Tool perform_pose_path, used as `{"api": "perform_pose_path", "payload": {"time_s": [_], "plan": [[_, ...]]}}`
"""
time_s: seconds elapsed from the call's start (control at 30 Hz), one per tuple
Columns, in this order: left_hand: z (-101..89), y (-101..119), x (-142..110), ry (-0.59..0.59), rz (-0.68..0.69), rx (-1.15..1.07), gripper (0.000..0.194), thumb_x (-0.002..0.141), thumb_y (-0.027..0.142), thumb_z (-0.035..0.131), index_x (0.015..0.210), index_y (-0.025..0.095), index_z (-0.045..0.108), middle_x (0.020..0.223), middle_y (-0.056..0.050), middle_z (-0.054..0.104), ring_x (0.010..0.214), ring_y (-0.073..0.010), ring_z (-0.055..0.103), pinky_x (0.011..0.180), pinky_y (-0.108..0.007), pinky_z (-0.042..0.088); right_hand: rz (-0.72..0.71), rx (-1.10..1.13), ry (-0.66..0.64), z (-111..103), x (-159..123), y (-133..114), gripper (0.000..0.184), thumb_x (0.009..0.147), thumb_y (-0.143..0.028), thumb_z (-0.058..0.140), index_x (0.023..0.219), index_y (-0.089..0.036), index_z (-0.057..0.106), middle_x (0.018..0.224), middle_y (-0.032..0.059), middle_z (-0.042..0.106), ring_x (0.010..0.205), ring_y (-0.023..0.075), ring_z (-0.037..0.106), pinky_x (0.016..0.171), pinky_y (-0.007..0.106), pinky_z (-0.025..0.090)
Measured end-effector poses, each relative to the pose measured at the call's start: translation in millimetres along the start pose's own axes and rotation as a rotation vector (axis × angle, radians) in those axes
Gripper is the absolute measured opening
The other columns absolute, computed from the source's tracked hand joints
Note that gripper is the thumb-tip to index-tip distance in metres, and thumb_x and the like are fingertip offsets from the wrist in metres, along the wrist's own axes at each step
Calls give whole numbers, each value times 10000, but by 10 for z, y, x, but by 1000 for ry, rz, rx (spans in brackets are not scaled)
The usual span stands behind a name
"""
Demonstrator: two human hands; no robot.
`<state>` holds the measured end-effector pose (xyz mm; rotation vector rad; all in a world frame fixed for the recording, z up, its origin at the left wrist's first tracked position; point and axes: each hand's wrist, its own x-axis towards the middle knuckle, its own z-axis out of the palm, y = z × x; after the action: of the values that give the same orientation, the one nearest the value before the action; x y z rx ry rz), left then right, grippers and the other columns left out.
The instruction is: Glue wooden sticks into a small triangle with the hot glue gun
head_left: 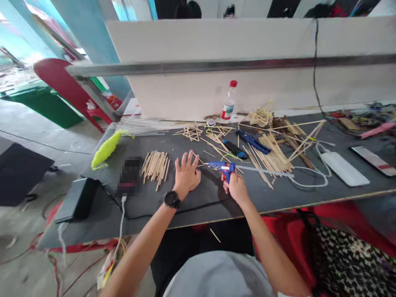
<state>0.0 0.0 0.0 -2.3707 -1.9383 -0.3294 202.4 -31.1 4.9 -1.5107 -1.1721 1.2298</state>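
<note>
**benchfan:** so the right hand [235, 186] is wrapped around the grip of a blue glue gun [222, 166], nozzle pointing left, held just over the dark table [278, 198]. The left hand [186, 172] is flat on the tabletop, fingers spread, palm down, not gripping anything. Black watch [171, 199] on that wrist.

**stickguy:** what's under the left hand?

**benchfan:** looks like a thin stick or two by the fingertips, but it's too small to say for sure. Just left of that hand there's a pile of short wooden sticks [155, 165], near but not touching it.

**stickguy:** and the rest of the bench?

**benchfan:** further back, a couple of star-shaped stick frames [192, 133], a plastic bottle [229, 103] with a red cap against the white partition [216, 62], blue pliers [253, 141], and a bundle of long sticks [274, 152] to the right of the glue gun. White power strip [345, 168] on the right, something yellow-green [107, 149] at the far left corner.
</note>
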Motion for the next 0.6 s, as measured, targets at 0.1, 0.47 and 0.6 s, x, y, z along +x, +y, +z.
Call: {"api": "perform_pose_path", "payload": {"time_s": [0.1,0.47,0.6], "plan": [[-11,-1,-7,3,-2,-5,646,916,241,430,1561,241,446,1689,-83,293,1530,-338,279,1209,-620,216,36,-2,26,-3,29,37,447,940,-524,340,667,-227,534,442,-10,468,355,149,474,365,254,386],[-43,11,-8,1,-6,-20,650,907,233,428,1557,237,458,1687,-86,296,1530,-335,281,1205,-624,224,89,55,21,14,11,-39,509,969,-569,308,680,-222,543,435,-19,438,361,147,468,365,248,396],[-40,9,-7,-4,-10,-23,655,903,231,434,1558,238,456,1688,-88,294,1532,-338,276,1208,-627,218,160,33,56,20,40,-36,516,993,-537,271,660,-226,514,461,13,495,355,147,475,362,258,403]]}}
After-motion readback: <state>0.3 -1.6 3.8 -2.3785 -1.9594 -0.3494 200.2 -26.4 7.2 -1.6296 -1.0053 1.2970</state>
